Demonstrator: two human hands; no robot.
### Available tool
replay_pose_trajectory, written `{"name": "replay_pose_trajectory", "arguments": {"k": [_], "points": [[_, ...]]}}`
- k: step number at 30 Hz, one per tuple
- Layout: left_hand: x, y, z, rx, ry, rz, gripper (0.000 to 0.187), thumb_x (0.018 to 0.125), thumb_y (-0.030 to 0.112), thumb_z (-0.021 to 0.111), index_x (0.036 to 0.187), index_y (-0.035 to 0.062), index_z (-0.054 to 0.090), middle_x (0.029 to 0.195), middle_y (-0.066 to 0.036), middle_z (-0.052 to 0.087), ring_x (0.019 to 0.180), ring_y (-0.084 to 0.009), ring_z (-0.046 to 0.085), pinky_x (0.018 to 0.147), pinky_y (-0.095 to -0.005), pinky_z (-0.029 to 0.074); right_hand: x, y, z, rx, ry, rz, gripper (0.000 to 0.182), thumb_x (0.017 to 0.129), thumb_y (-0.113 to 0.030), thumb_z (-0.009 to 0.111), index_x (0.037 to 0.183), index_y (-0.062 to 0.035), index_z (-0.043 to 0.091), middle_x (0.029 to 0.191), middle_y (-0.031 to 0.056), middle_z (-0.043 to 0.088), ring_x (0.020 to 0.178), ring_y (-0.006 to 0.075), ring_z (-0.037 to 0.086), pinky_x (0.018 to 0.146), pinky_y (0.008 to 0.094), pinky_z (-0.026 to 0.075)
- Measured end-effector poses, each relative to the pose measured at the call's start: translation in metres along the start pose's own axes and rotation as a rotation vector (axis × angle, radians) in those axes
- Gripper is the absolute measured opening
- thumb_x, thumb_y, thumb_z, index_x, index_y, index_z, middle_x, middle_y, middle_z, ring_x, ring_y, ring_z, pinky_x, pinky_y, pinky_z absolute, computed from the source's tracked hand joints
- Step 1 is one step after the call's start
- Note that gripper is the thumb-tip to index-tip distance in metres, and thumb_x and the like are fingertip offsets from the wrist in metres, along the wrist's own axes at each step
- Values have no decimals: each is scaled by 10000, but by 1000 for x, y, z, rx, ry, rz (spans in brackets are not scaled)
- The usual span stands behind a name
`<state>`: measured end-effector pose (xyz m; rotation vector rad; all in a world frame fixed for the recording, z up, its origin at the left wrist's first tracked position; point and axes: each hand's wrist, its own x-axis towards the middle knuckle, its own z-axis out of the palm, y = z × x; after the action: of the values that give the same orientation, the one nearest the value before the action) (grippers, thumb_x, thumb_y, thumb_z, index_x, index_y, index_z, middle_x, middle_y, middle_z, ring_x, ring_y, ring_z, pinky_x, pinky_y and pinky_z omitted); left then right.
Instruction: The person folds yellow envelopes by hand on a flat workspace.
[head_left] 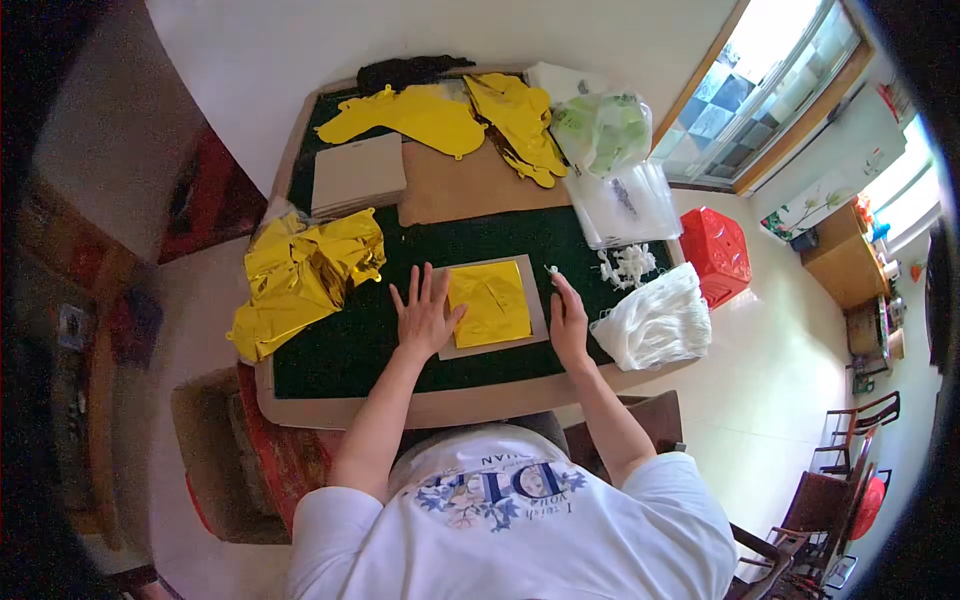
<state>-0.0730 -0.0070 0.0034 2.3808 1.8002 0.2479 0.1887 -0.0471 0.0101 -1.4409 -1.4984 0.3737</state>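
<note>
A square of folded gold foil (490, 305) lies on a grey cardboard sheet (538, 300) at the front middle of the table. My left hand (425, 315) rests flat with fingers spread, its thumb at the foil's left edge. Just right of the cardboard, my right hand (568, 325) is closed, with a small white piece (553, 269) at its fingertips; the exact kind is too small to make out. Beyond that hand sit a heap of small white pieces (628, 266) and a bundle of white strings (655, 318).
Crumpled gold foil (310, 275) hangs over the table's left edge. Stacked cardboard sheets (358, 175), flat gold foil shapes (415, 118) and a brown board (470, 185) lie toward the back. Clear plastic bags (625, 205) are at the right, near a red stool (715, 255).
</note>
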Motion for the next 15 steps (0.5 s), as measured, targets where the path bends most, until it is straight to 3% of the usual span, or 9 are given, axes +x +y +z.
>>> {"name": "replay_pose_trajectory", "arguments": {"k": [2, 5, 7, 8, 10, 14, 15], "points": [[-1, 0, 1, -18, 50, 12, 723, 929, 552, 425, 1511, 207, 172, 1568, -124, 137, 1450, -323, 92, 1091, -666, 11, -2, -3, -4, -91, 31, -56, 327, 887, -8, 566, 1212, -40, 571, 1166, 135, 605, 1076, 280, 567, 966, 347, 424], [-2, 1, -2, -89, 88, -4, 712, 946, 531, 404, 1510, 164, 172, 1551, -138, 192, 1440, -327, 142, 1107, -635, 36, 25, -7, -16, -191, 56, -112, 281, 864, -11, 593, 1144, -42, 605, 1105, 134, 623, 1046, 297, 576, 939, 358, 435], [-3, -3, 0, -160, 139, -3, 676, 960, 487, 410, 1504, 160, 179, 1540, -137, 215, 1438, -316, 157, 1126, -602, 54, 66, 13, -30, -326, 139, -168, 163, 851, -47, 620, 1013, -49, 632, 996, 134, 632, 957, 322, 578, 844, 406, 448], [-3, -6, 1, -228, 188, -7, 640, 973, 443, 415, 1497, 155, 185, 1530, -136, 238, 1435, -306, 172, 1145, -568, 73, 87, 33, -35, -415, 160, -93, 200, 819, -98, 647, 1016, -73, 618, 956, 147, 596, 942, 351, 539, 833, 438, 436], [-1, -12, 12, -323, 265, -18, 600, 981, 392, 421, 1484, 137, 218, 1508, -140, 278, 1415, -313, 220, 1145, -535, 127, 130, 53, -53, -599, 141, 30, 235, 835, -230, 658, 1031, -105, 625, 1001, 153, 596, 981, 351, 538, 840, 452, 444], [-2, -18, 14, -555, 402, -84, 503, 992, 292, 438, 1435, 87, 315, 1429, -163, 386, 1338, -334, 349, 1108, -450, 287, 168, 88, -64, -746, 68, 104, 329, 786, -290, 709, 1027, -78, 637, 1080, 169, 603, 1025, 345, 549, 884, 446, 432], [-2, -17, 13, -553, 410, -94, 503, 992, 292, 438, 1435, 87, 315, 1429, -163, 386, 1338, -334, 349, 1108, -450, 287, 173, 117, -62, -776, 2, 118, 362, 764, -333, 717, 1014, -81, 646, 1078, 172, 607, 1036, 346, 549, 909, 443, 426]]}}
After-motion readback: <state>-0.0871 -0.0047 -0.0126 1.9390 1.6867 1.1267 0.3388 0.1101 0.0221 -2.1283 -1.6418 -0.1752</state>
